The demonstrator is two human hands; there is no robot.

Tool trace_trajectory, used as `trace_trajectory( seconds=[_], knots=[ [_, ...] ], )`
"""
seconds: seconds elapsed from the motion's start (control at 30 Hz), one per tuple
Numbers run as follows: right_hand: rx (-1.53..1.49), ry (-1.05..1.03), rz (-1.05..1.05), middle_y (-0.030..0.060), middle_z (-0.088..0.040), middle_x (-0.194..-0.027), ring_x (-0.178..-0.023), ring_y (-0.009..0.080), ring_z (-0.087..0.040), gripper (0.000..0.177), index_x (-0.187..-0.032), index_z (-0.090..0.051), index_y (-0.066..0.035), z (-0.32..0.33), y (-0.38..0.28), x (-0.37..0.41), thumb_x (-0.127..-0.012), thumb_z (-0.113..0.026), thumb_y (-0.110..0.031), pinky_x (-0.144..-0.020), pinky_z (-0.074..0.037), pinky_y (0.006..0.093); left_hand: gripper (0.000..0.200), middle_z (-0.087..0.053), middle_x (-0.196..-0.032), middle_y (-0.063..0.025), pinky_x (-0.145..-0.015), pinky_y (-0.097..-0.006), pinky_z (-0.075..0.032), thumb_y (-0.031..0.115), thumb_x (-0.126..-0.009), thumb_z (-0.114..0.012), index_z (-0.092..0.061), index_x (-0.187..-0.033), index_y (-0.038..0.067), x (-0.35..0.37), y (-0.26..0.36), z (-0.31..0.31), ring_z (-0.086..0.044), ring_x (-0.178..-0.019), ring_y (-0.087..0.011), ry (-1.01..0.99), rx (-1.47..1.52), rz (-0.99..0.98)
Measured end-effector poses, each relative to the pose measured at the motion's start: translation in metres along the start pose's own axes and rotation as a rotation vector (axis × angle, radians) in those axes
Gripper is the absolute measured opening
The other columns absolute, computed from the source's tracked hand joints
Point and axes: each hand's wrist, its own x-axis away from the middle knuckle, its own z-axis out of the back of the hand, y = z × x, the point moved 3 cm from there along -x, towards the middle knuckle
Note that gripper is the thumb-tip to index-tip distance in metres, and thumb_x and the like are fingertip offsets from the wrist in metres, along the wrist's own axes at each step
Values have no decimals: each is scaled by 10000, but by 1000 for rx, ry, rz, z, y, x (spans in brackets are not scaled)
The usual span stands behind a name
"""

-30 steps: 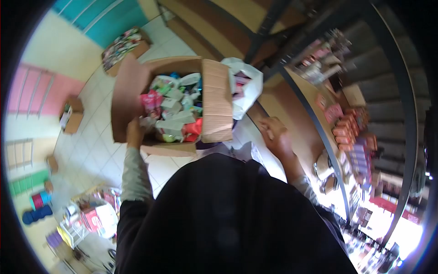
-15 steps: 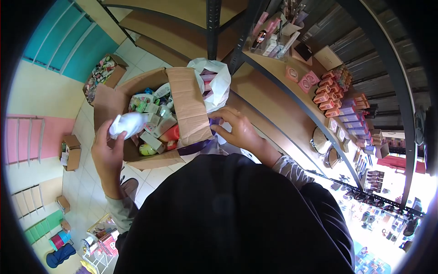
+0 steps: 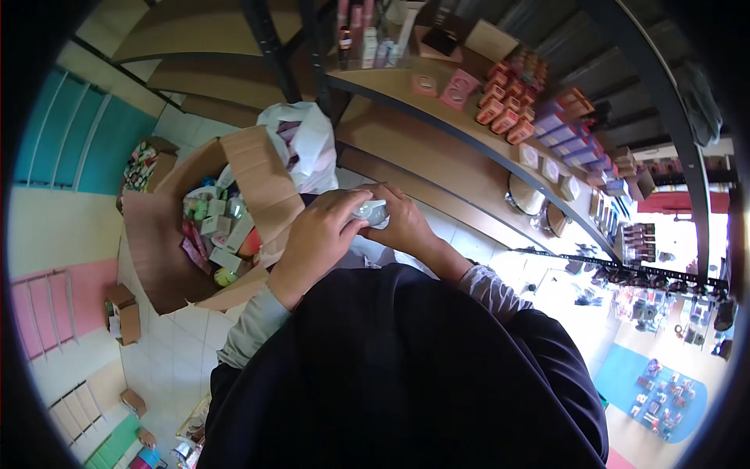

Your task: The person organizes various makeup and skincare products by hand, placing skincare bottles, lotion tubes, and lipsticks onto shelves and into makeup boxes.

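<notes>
Shop interior, tiled floor, wooden shelving (image 3: 437, 148) along right and far side. Open cardboard box (image 3: 262, 184) at left, crammed with small packaged goods. White plastic bag (image 3: 308, 141) just beside box, far side. Rows of orange cartons (image 3: 508, 117) on upper shelf. Left hand (image 3: 316, 238) and right hand (image 3: 406, 227) meet at centre, near chest, fingers of both curled round small whitish object (image 3: 371, 209), pinched between them, mostly hidden.
</notes>
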Motion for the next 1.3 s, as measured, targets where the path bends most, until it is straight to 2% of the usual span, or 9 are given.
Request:
trace_trajectory(
  seconds=[0.13, 0.2, 0.3, 0.6, 0.67, 0.8, 1.0, 1.13, 1.3],
  knots=[
    [171, 30, -36, 123, -605, -1132, -1065, 331, -569, 616, -1178, -557, -105, 29, 46, 43, -632, -809, -236, -905, -472, 403, 469, -599, -1144, -145, -886, -394, -470, 87, -750, -707, -553, -1191, 47, -9, 20, -50, -572, -1054, -321, 12, 85, -66],
    [87, 47, -204, 120, -615, -1138, -1039, 318, -594, 619, -1177, -566, -107, 48, 77, 67, -626, -816, -237, -885, -487, 386, 524, -541, -1224, -160, -941, -394, -441, 78, -751, -710, -511, -1234, 34, -7, 31, -70, -526, -1130, -335, 40, 126, -91],
    [-3, 55, -369, 109, -676, -1025, -959, 259, -650, 600, -1156, -589, -108, 82, 130, 102, -623, -832, -238, -851, -503, 344, 512, -539, -1224, -167, -948, -388, -435, 76, -770, -702, -502, -1239, 24, 12, 39, -98, -529, -1131, -338, 146, 168, 62],
    [113, 282, -393, 115, -671, -1018, -934, 200, -632, 577, -1128, -579, -32, 174, 299, 185, -622, -839, -124, -837, -496, 322, 571, -516, -1245, -135, -826, -363, -461, 35, -780, -676, -446, -1302, 59, 111, 50, -169, -576, -1008, -249, 359, 158, 425],
    [78, 303, -580, 120, -673, -1032, -944, 221, -637, 562, -1114, -611, -18, 194, 289, 183, -618, -842, -143, -842, -494, 342, 575, -519, -1233, -123, -840, -350, -454, 25, -785, -675, -444, -1310, 62, 127, 57, -172, -578, -1020, -228, 372, 161, 490],
    [168, 368, -712, 147, -662, -1043, -958, 275, -632, 623, -1104, -608, -7, 209, 380, 185, -560, -864, -171, -843, -486, 361, 564, -531, -1202, -125, -828, -349, -453, 27, -783, -672, -451, -1301, 55, 156, 56, -176, -580, -1000, -226, 396, 147, 595],
    [-101, 487, -559, 109, -661, -1022, -905, 232, -637, 587, -1111, -595, -10, 214, 464, 160, -582, -846, -52, -806, -509, 327, 544, -534, -1179, -137, -806, -352, -448, 35, -785, -673, -452, -1282, 28, 180, 25, -190, -581, -980, -231, 350, 116, 731],
    [-98, 508, -704, 102, -648, -992, -855, 219, -639, 567, -1098, -578, -3, 210, 545, 154, -595, -840, 0, -672, -533, 327, 543, -520, -1186, -149, -819, -367, -452, 14, -797, -652, -436, -1295, 34, 185, 1, -207, -576, -977, -244, 273, 80, 719],
    [-11, 438, -799, 87, -638, -985, -835, 204, -627, 603, -1128, -561, -8, 206, 550, 144, -593, -839, 4, -661, -518, 309, 558, -508, -1194, -153, -857, -373, -460, 3, -794, -651, -425, -1304, 24, 195, -26, -226, -577, -976, -251, 255, 127, 748]
  ],
)
